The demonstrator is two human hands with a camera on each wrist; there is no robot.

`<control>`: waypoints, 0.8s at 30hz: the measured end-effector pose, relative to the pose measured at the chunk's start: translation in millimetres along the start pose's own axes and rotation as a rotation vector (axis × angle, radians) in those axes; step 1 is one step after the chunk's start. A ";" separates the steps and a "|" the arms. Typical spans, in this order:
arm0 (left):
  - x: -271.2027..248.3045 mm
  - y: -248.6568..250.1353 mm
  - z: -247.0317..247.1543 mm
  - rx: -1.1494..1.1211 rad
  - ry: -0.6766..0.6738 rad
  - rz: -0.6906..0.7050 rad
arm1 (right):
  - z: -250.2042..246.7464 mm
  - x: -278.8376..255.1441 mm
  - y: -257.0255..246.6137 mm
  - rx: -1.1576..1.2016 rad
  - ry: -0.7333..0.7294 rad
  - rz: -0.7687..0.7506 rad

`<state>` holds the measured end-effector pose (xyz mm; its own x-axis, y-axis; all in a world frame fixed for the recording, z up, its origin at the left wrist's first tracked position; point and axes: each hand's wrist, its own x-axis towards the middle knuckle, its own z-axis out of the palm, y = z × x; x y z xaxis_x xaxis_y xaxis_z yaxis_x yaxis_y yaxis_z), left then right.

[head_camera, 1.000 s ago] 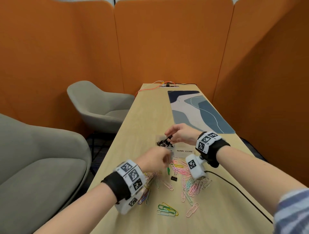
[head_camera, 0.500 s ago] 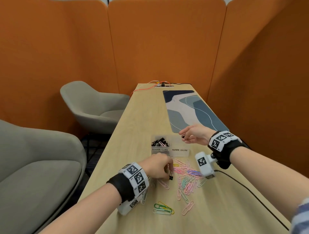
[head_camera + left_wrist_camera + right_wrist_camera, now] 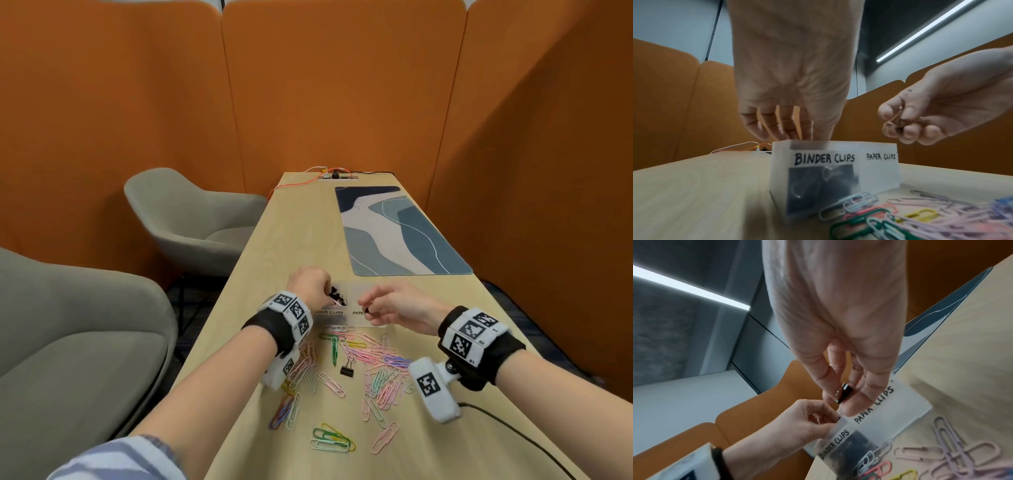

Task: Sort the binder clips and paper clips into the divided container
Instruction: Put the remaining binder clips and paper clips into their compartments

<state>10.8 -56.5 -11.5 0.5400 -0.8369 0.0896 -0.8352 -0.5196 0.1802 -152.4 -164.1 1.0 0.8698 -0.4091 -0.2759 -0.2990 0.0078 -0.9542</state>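
A translucent divided container [image 3: 334, 312] [image 3: 879, 172] [image 3: 890, 410] stands mid-table, labelled BINDER CLIPS on the left and PAPER CLIPS on the right. Black binder clips [image 3: 334, 294] [image 3: 818, 186] fill the left compartment, with something pink among them. My left hand [image 3: 318, 294] [image 3: 789, 126] [image 3: 818, 420] reaches down into that compartment, its fingertips hidden behind the rim. My right hand [image 3: 376, 305] [image 3: 896, 120] [image 3: 840, 400] pinches a small black binder clip [image 3: 368, 311] [image 3: 844, 391] above the paper-clip side. Several coloured paper clips [image 3: 370, 356] [image 3: 920, 216] and one loose binder clip [image 3: 347, 371] lie in front of the container.
A blue patterned desk mat [image 3: 394, 233] lies beyond the container on the right. A black cable [image 3: 513, 428] runs along the near right of the table. Grey chairs [image 3: 191, 219] stand to the left, and orange partitions enclose the table.
My left hand has left the pile and moved up to the binder-clip compartment. My right hand has come back from the right of the container to above its paper-clip side.
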 end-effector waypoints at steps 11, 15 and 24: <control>2.5 -7.4 -16.0 -0.066 -0.032 0.036 | -7.5 -8.0 -3.2 -0.055 0.062 -0.023; 4.2 -11.9 -27.3 -0.080 -0.032 0.049 | -14.6 -11.5 0.5 -0.060 0.082 -0.015; 5.5 -3.3 -47.2 0.002 -0.128 0.100 | -21.9 -18.0 3.0 -0.069 0.138 -0.022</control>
<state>21.5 -51.2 34.7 0.4368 -0.8994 -0.0183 -0.8843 -0.4330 0.1748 -177.6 -176.6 5.6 0.8159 -0.5298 -0.2316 -0.3104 -0.0633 -0.9485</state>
